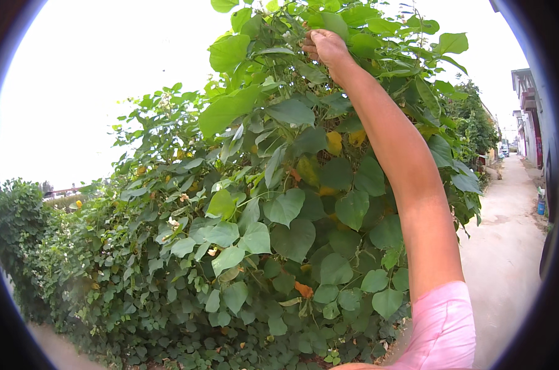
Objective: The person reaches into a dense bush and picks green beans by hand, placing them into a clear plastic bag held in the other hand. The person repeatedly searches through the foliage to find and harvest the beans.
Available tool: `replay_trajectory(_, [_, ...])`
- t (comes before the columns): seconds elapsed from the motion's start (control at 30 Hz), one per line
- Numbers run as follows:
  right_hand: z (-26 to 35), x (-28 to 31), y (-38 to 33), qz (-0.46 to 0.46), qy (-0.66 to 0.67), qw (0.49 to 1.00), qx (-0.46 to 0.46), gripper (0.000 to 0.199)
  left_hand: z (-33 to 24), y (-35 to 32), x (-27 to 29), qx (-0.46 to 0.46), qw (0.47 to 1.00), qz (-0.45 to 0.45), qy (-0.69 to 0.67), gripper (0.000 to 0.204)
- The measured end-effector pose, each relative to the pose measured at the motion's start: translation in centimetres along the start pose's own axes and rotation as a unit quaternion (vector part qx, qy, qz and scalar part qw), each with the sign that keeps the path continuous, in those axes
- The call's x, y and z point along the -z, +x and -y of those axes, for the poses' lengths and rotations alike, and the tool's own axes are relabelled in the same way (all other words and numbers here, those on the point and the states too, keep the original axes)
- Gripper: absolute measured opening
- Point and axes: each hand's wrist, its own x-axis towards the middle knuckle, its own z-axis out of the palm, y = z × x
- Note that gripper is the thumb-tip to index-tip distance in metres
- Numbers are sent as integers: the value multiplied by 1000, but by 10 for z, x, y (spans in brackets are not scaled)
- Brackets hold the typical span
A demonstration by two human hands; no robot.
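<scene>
The vine [284,208] stands directly ahead, a tall, dense tangle of broad green leaves [291,112] with scattered yellow and brown ones and small pale flowers [173,223]. At the vine's top, the right hand [328,47] has bent fingers [311,48]; I cannot tell whether they grip anything. A path [501,228] runs along the vine's right.

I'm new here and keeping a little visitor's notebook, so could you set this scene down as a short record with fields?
Right hand: raised to the upper leaves, fingers curled; whether it grips anything is unclear
Left hand: not in view
Sleeve: pink, short
Plant: tall, dense, mostly green
Other colours: a yellow leaf, an orange-brown leaf, pale flowers
Right side: pale path beside buildings
</scene>
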Motion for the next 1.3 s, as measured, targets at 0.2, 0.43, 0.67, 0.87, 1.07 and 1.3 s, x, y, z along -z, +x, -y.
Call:
replay_trajectory(0.2, [16, -41, 29, 78, -36, 994, 70, 35, 8, 7, 13, -23, 999, -1, -29, 18])
replay_trajectory(0.43, [14, -65, 72, 64, -58, 996, -20, 40, 9, 21, 16, -81, 996, 34, -9, 21])
replay_trajectory(0.67, [2, -61, 92, -137, -404, 904, 39, 33, 14, 28, 30, -75, 990, 90, -74, 18])
replay_trajectory(0.87, [-17, -52, 119, 26, -247, 968, -33, 27, 13, 22, 14, -74, 994, 65, -47, 19])
replay_trajectory(1.07, [2, -62, 99, 65, 150, 984, -67, 34, 16, 17, 13, -72, 996, 48, -36, 19])
replay_trajectory(1.3, [-6, -76, 100, 62, -69, 995, -34, 48, 20, 16, 22, -61, 996, 48, -34, 20])
